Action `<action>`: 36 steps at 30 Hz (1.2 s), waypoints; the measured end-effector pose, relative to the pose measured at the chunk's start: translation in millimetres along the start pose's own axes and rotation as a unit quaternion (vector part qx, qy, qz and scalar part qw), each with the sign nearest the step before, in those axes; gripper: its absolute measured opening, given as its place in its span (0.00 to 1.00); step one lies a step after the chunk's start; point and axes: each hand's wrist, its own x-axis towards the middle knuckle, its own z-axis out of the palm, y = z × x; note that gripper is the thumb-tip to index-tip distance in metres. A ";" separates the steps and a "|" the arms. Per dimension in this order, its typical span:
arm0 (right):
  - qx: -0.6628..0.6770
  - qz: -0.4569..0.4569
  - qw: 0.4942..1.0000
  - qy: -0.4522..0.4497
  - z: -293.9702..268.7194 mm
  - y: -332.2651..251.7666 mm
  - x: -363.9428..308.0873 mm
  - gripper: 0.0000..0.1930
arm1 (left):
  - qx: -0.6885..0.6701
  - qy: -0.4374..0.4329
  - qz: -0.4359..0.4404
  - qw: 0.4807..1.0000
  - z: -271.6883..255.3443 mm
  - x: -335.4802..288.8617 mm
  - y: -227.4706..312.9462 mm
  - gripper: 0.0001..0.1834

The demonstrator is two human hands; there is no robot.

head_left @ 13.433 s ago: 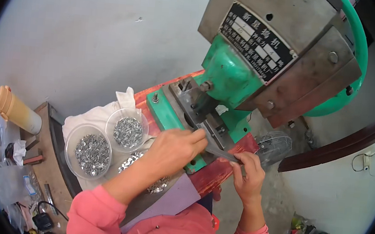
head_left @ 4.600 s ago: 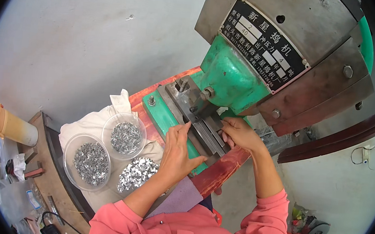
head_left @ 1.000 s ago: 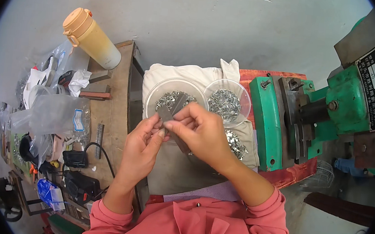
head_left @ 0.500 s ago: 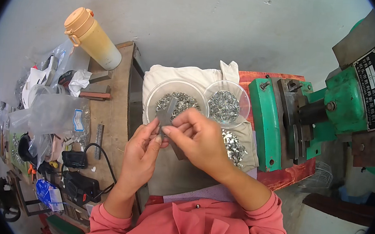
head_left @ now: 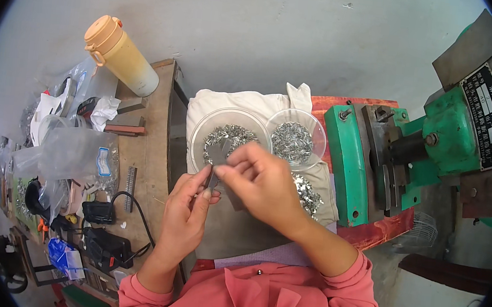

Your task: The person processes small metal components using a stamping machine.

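In front of me, a flat grey metal strip point(head_left: 216, 154) is raised above a wide clear bowl point(head_left: 193, 143) of small shiny metal pieces. Its lower end is pinched between the thumb and fingers of my left hand point(head_left: 184, 217). My right hand point(head_left: 269, 186) has its thumb and fingertips closed at the strip's right side, where a narrow grey piece also shows. Whether that piece is separate from the strip, I cannot tell. A second clear bowl point(head_left: 322, 142) of small metal pieces stands beyond my right hand, and a heap of silvery bits point(head_left: 308, 196) lies beside my right wrist.
A green hand press point(head_left: 345, 169) stands on a red board point(head_left: 378, 230) at the right. Pale cloth point(head_left: 204, 99) lies under the bowls. The left wooden table point(head_left: 151, 144) holds a yellow flask point(head_left: 126, 59), plastic bags point(head_left: 74, 155), a ridged metal strip point(head_left: 130, 188) and a black cable point(head_left: 143, 220).
The metal strip has turned slightly between my fingers, and a narrow grey piece now shows beside it. My right fingertips have shifted a little. The whole view has moved slightly.
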 end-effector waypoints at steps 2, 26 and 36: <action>-0.017 -0.045 0.998 0.036 -0.5 -0.3 0.8 0.10 | 0.006 0.001 0.003 1.000 0.2 -1.0 0.7 0.22; 0.014 -0.008 1.000 0.015 5.6 -4.7 -3.7 0.09 | -0.073 0.032 -0.012 0.997 3.8 1.3 -5.1 0.23; 0.024 0.049 0.988 0.145 -0.4 8.6 5.0 0.12 | -0.073 0.043 -0.026 0.996 2.5 2.6 -9.7 0.24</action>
